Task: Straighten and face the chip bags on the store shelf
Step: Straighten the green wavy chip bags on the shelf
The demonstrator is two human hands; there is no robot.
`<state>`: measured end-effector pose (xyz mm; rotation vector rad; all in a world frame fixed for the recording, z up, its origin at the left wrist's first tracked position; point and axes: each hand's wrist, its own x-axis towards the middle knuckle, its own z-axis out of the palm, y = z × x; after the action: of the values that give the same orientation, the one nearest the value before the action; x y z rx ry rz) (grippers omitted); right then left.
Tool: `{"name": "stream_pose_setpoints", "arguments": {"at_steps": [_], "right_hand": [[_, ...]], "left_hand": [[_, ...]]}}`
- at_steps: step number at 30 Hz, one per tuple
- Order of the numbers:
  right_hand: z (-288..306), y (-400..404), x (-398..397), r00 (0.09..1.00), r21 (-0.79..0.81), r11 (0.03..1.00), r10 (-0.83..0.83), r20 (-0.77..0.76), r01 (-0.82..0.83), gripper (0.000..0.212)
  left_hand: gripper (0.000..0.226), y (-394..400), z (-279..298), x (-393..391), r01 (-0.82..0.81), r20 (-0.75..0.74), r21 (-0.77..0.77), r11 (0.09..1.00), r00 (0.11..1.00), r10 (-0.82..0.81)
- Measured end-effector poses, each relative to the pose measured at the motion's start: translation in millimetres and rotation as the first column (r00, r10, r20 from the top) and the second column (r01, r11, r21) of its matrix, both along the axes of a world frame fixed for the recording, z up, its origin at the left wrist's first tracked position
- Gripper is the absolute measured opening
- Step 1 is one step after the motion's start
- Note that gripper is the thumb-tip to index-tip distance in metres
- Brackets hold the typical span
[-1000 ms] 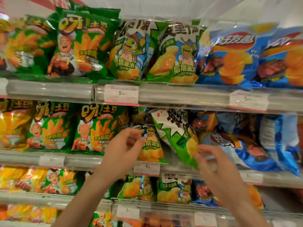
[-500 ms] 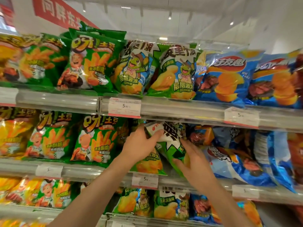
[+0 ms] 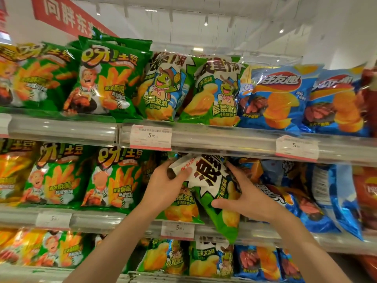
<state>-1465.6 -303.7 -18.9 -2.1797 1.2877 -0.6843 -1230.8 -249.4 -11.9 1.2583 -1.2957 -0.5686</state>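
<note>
Landmark: red banner [image 3: 67,18] with white characters, hung high on a pale wall.
Ceiling: white, right of the banner, crossed by pale beams [image 3: 271,23].
Light: small spotlights [image 3: 206,22] on a track, right of the banner; one bright panel [image 3: 198,49] below them.
Wall: plain white surface [image 3: 344,31] far right of the banner.

Both hands, apart a second ago, have closed on the tilted green bag [image 3: 212,193]: left hand [image 3: 165,188] at its top corner, right hand [image 3: 244,197] along its right side.
</note>
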Motion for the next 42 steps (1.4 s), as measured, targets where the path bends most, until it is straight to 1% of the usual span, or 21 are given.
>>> {"name": "stream_pose_setpoints", "arguments": {"at_steps": [2, 3, 6, 8, 9, 11, 13, 15, 16, 17, 19, 21, 24, 26, 28, 31, 33, 35, 39, 40, 42], "right_hand": [[0, -4, -1, 0.998, 0.08, 0.994, 0.067, 0.019, -0.068, 0.133], [-2, -5, 0, 0.996, 0.089, 0.993, 0.079, 0.037, -0.082, 0.133], [-11, -2, 4, 0.991, 0.042, 0.998, 0.041, 0.127, -0.046, 0.129], [-14, 3, 7, 0.984, -0.012, 1.0, 0.004, 0.18, -0.002, 0.124], [-13, 7, 9, 0.979, -0.03, 0.999, -0.018, 0.203, 0.025, 0.122], [-11, 14, 13, 0.967, -0.039, 0.996, -0.067, 0.247, 0.079, 0.117], [-11, 19, 20, 0.951, -0.041, 0.985, -0.153, 0.267, 0.17, 0.123], [-11, 20, 30, 0.926, -0.07, 0.952, -0.271, 0.263, 0.298, 0.127], [-11, 20, 35, 0.911, -0.094, 0.927, -0.331, 0.246, 0.362, 0.127], [-11, 18, 41, 0.894, -0.116, 0.899, -0.392, 0.215, 0.422, 0.125], [-9, 14, 51, 0.853, -0.15, 0.84, -0.506, 0.131, 0.521, 0.122], [-11, 9, 60, 0.805, -0.175, 0.787, -0.587, 0.088, 0.592, 0.12], [-25, 1, 73, 0.75, -0.219, 0.726, -0.659, 0.05, 0.652, 0.118], [-34, 0, 80, 0.748, -0.218, 0.727, -0.663, 0.025, 0.652, 0.118], [-38, -1, 78, 0.774, -0.237, 0.746, -0.633, 0.038, 0.622, 0.118], [-41, 0, 64, 0.869, -0.33, 0.813, -0.492, 0.05, 0.479, 0.104], [-45, 0, 55, 0.897, -0.376, 0.831, -0.441, 0.004, 0.41, 0.093], [-50, 2, 53, 0.88, -0.4, 0.806, -0.475, 0.002, 0.436, 0.088], [-47, 1, 67, 0.79, -0.415, 0.696, -0.605, 0.101, 0.586, 0.085], [-47, 1, 70, 0.768, -0.396, 0.681, -0.631, 0.108, 0.616, 0.085], [-51, -1, 74, 0.74, -0.329, 0.682, -0.668, 0.083, 0.653, 0.086]], "left_hand": [[0.014, 1, 0, 2, 0.017, -0.025, 0.003, 1.0, 1.0, -0.017], [0.015, 2, 0, 3, 0.025, -0.037, 0.003, 1.0, 0.999, -0.025], [0.018, 4, -1, 7, 0.052, -0.044, 0.014, 0.999, 0.998, -0.051], [0.025, 7, -2, 10, 0.072, 0.016, 0.031, 0.997, 0.997, -0.072], [0.03, 9, -2, 14, 0.072, 0.085, 0.036, 0.997, 0.994, -0.075], [0.038, 10, -7, 23, 0.008, 0.3, 0.018, 1.0, 0.954, -0.013], [0.05, 9, -14, 33, -0.096, 0.522, -0.005, 0.995, 0.849, 0.084], [0.059, 7, -20, 39, -0.162, 0.642, 0.057, 0.985, 0.761, 0.088], [0.063, 6, -24, 41, -0.165, 0.67, 0.104, 0.981, 0.741, 0.054], [0.066, 6, -27, 41, -0.157, 0.682, 0.148, 0.977, 0.731, 0.014], [0.069, 5, -32, 43, -0.14, 0.667, 0.207, 0.968, 0.745, -0.035], [0.07, 3, -35, 45, -0.136, 0.639, 0.221, 0.966, 0.768, -0.038], [0.071, 2, -37, 46, -0.142, 0.64, 0.227, 0.964, 0.767, -0.038], [0.071, 1, -37, 46, -0.143, 0.644, 0.228, 0.963, 0.764, -0.039], [0.071, 1, -37, 45, -0.142, 0.642, 0.225, 0.964, 0.766, -0.037], [0.069, 2, -38, 45, -0.151, 0.641, 0.213, 0.965, 0.767, -0.022], [0.069, 0, -40, 45, -0.16, 0.643, 0.208, 0.965, 0.766, -0.012], [0.07, -1, -40, 45, -0.161, 0.645, 0.209, 0.965, 0.764, -0.012], [0.07, -2, -40, 46, -0.156, 0.638, 0.208, 0.966, 0.77, -0.014], [0.07, -2, -40, 46, -0.156, 0.635, 0.208, 0.966, 0.772, -0.012], [0.07, -2, -41, 47, -0.156, 0.626, 0.212, 0.965, 0.78, -0.012]]}}
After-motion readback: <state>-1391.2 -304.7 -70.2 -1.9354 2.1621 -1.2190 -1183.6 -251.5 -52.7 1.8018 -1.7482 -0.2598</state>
